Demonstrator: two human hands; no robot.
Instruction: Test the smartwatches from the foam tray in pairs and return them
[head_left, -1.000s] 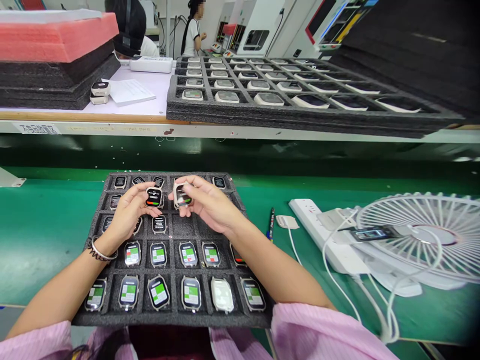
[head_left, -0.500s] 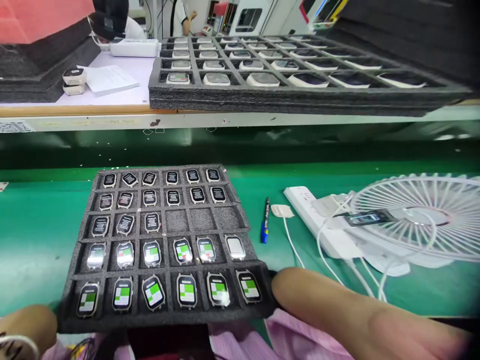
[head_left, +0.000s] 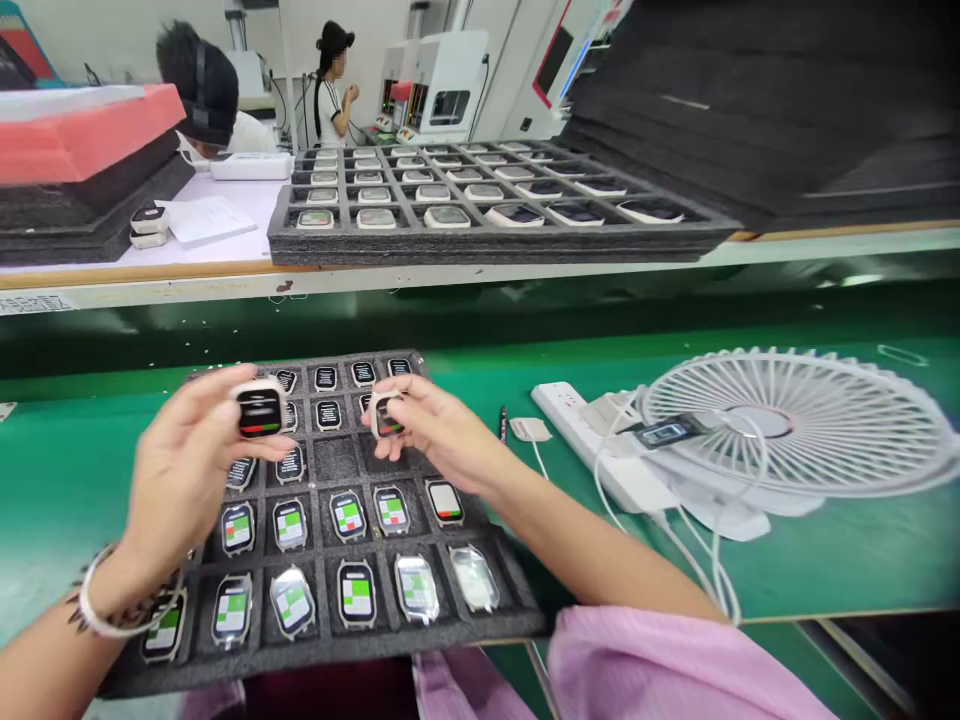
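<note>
Now from the head camera I see my left hand [head_left: 184, 460] pinching a watch body [head_left: 259, 411] above the foam tray [head_left: 517, 600] toward its far left corner; my right hand [head_left: 435, 430] pinches another watch [head_left: 386, 415] over the tray's far half.

A worker's bare forearms extend from pale pink, finely striped sleeves, the right sleeve [head_left: 660, 670] bunched near the elbow. The left hand [head_left: 184, 470] shows a white bangle [head_left: 97, 615] and a dark beaded bracelet at the wrist; the right hand [head_left: 439, 435] wears nothing.
</note>
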